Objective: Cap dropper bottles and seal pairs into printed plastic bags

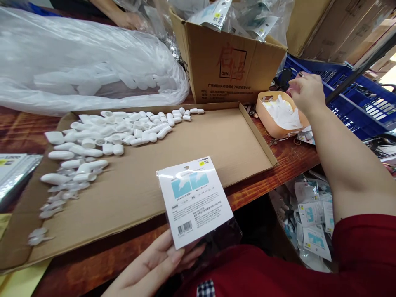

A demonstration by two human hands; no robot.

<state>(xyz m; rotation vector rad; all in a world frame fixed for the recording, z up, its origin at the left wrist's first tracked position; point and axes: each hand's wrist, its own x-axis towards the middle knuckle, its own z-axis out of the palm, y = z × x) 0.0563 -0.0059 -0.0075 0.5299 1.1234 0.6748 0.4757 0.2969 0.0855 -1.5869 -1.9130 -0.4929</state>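
My left hand (163,260) grips the lower part of a clear plastic packet with a white printed header card (198,202), held over the front edge of the cardboard tray. The card has blue pictures, a barcode and small print, and its see-through pouch hangs below. Out to the right, my right hand (309,90) is raised at the far rim of an orange plastic basket (262,117). Its fingers are curled, and a pinkish patch shows beside them; what they hold, if anything, I cannot make out. White paper slips (284,111) fill the basket.
White plastic pieces (105,132) lie on the left of the cardboard tray (210,140). Behind stand a QIWU carton (229,62) of packets and a large plastic bag (93,62). Blue crates (355,119) are at right; packets (312,222) fill a box below. Another person's hand (130,20) shows behind.
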